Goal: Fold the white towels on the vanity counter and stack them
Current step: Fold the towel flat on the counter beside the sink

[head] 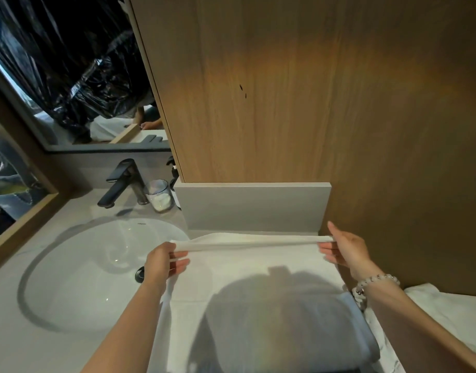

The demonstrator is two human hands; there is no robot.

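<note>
A person's two hands hold a white towel (254, 242) over a pale tabletop (21, 343). The towel's far edge is raised and pulled taut into a thin, straight band between the hands, while the rest of it lies flat and smooth on the tabletop below, running toward the viewer.

The left hand (162, 261) pinches the band's left end, its grip closed on the cloth between thumb and fingers, just beside the rim of a round white sink (78, 281). The right hand (345, 250) pinches the right end the same way, near a tall wood panel (298, 90) that walls in the right and far sides. A bead bracelet (376, 279) circles the right wrist.

A low grey backsplash (253, 207) stands just beyond the raised edge, closing the far side. The open room lies to the left over the sink, where a dark faucet (123, 181) and a clear glass (160, 196) stand at the back.

Near the viewer, a thick folded bundle (298, 335) sits on the towel under a dark shadow. More white cloth (452, 310) lies at the far right.
</note>
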